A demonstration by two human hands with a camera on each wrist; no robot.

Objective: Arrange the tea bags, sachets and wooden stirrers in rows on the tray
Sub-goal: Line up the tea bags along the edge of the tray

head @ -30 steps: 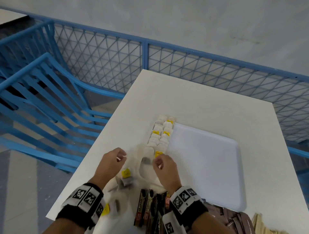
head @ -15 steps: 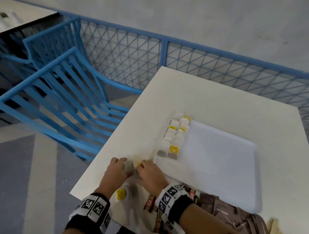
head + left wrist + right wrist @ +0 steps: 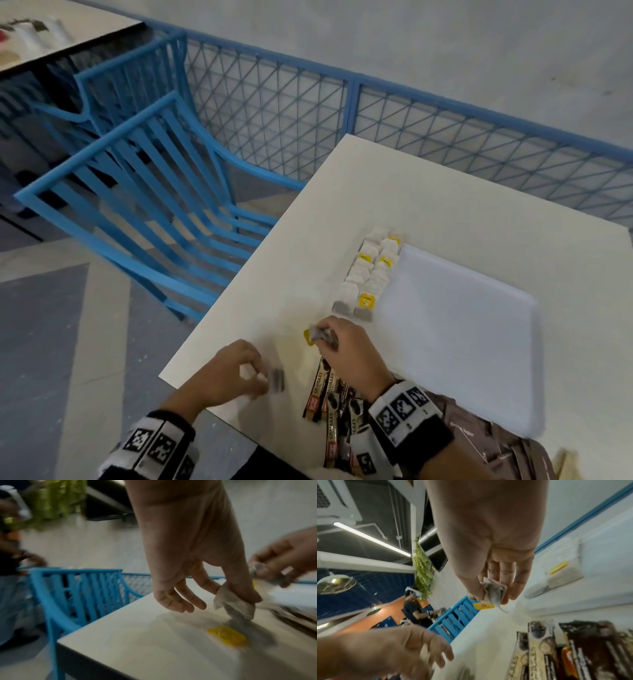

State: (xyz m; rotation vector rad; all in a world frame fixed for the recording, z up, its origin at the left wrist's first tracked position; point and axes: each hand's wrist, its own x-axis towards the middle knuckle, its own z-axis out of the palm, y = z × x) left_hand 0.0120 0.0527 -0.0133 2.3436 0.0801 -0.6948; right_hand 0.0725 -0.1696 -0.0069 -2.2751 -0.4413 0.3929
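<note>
A white tray (image 3: 455,329) lies on the white table (image 3: 428,192), with two rows of tea bags (image 3: 371,270) along its left edge. My right hand (image 3: 337,346) pinches a tea bag (image 3: 493,592) with a yellow tag (image 3: 483,605) just in front of those rows. At the table's near left corner my left hand (image 3: 236,373) pinches another tea bag (image 3: 235,605) between thumb and forefinger, and its yellow tag (image 3: 228,637) lies on the table. Dark sachets (image 3: 329,397) lie beside and under my right wrist.
Brown sachets (image 3: 496,442) and pale wooden stirrers (image 3: 565,462) lie at the near right edge. A blue chair (image 3: 144,192) stands left of the table, with a blue mesh fence (image 3: 342,113) behind. Another person (image 3: 414,608) works in the background.
My hands have drawn apart, each with a tea bag. The left hand has moved toward the near corner and the right has lifted toward the rows. The head view has swung to the left.
</note>
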